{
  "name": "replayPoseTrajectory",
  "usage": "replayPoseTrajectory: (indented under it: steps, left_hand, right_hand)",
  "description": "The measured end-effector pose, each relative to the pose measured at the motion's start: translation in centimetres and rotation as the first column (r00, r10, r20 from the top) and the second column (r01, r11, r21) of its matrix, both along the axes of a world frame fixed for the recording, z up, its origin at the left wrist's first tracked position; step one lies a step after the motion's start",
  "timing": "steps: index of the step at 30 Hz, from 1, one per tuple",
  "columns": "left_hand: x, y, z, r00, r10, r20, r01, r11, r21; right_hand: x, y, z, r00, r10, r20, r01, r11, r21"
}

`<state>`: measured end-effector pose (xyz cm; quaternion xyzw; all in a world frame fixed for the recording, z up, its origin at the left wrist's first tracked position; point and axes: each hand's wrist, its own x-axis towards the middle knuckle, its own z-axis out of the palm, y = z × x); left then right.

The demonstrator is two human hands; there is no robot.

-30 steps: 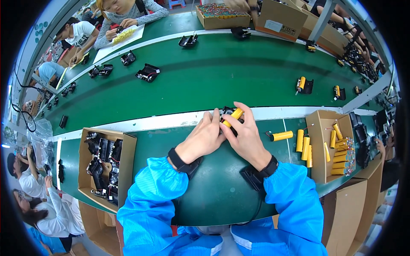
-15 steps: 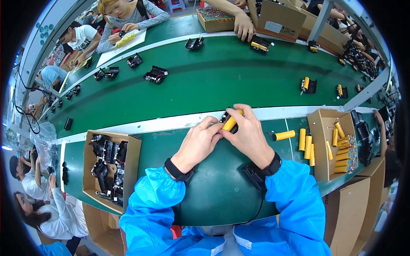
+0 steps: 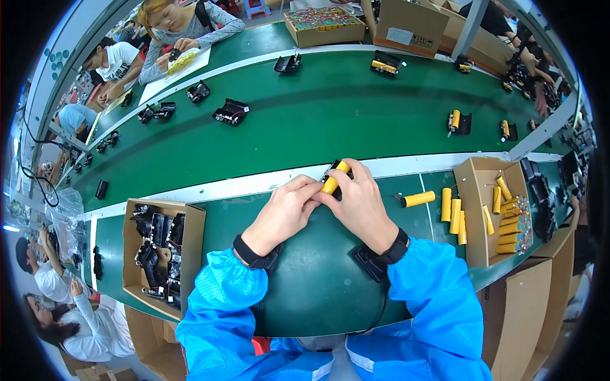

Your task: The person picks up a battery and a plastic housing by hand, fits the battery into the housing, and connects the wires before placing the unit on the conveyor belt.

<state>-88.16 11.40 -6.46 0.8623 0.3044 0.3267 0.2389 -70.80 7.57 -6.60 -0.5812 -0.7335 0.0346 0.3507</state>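
Note:
Between my hands, over the near white edge of the belt, a yellow cylindrical battery [image 3: 335, 178] lies at a slant in an open black plastic housing [image 3: 326, 170]. My left hand [image 3: 287, 208] is closed, with thumb and fingertips pinching the near end of this piece. The fingers of my right hand [image 3: 361, 209] curl over its right side, thumb pressed near the left fingertips. The fingers partly hide the housing's lower part. Right of my right hand, one loose yellow battery [image 3: 417, 199] with a wire lies on the green table.
An open cardboard box [image 3: 196, 254] of black housings stands at left. Another box [image 3: 469, 219], holding yellow batteries, stands at right, with several batteries [image 3: 447, 204] beside it. Housings [image 3: 231, 112] lie scattered along the green belt [image 3: 305, 127]. Co-workers sit across it.
The whole view has shifted slightly. My hands still hold the battery and housing, with the battery more upright in view. A co-worker's hand has withdrawn from the filled housing at the far side.

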Motion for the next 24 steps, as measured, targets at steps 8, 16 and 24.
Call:
replayPoseTrajectory:
  steps: [8,16,24]
  left_hand:
    - [0.7,2.9,0.5,0.996,0.080,-0.032,-0.086,0.917,-0.390]
    - [1.5,5.5,1.1,0.988,0.025,-0.155,-0.131,0.676,-0.725]
    - [-0.1,4.5,0.2,0.986,0.057,-0.154,-0.143,0.762,-0.632]
  right_hand:
    - [-1.2,-0.2,0.3,0.999,-0.038,-0.007,0.037,0.993,-0.113]
    - [-1.7,-0.4,0.8,0.999,0.009,-0.033,-0.012,0.995,-0.097]
    - [5.2,-4.1,4.6,0.989,-0.082,0.124,0.078,0.996,0.038]
